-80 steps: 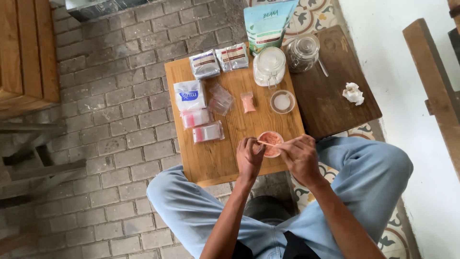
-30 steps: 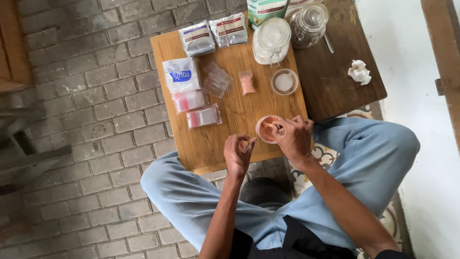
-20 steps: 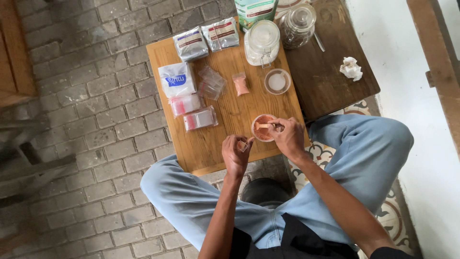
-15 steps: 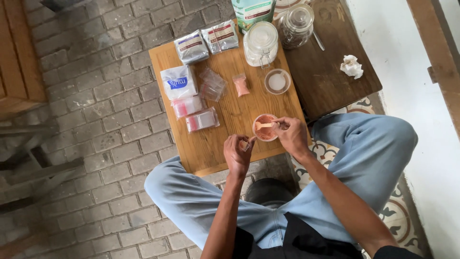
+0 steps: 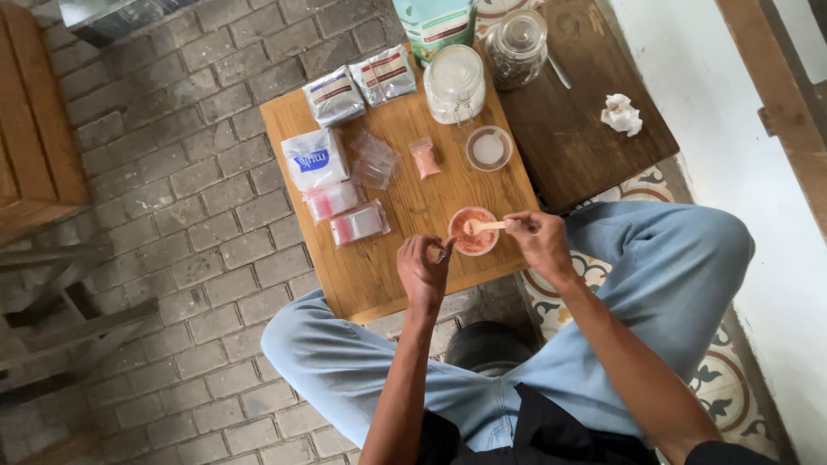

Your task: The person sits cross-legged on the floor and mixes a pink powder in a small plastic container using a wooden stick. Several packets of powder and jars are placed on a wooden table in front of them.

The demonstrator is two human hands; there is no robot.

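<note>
The right hand [image 5: 538, 239] grips a small spoon [image 5: 484, 226] over the pink-powder bowl [image 5: 473, 231]; at its 9 o'clock, the left hand [image 5: 424, 265] pinches a small clear bag [image 5: 443, 251], close for filling.

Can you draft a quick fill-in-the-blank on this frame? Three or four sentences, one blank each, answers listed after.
1. The right hand holds a small spoon over the round bowl of ____ powder.
2. The left hand is beside the bowl, its fingers pinched at a small clear ____.
3. The bowl stands on the light wooden table, near the edge closest to the ____.
4. A crumpled white tissue lies on the ____ wooden table.

Missing words: pink; bag; person; dark
</note>
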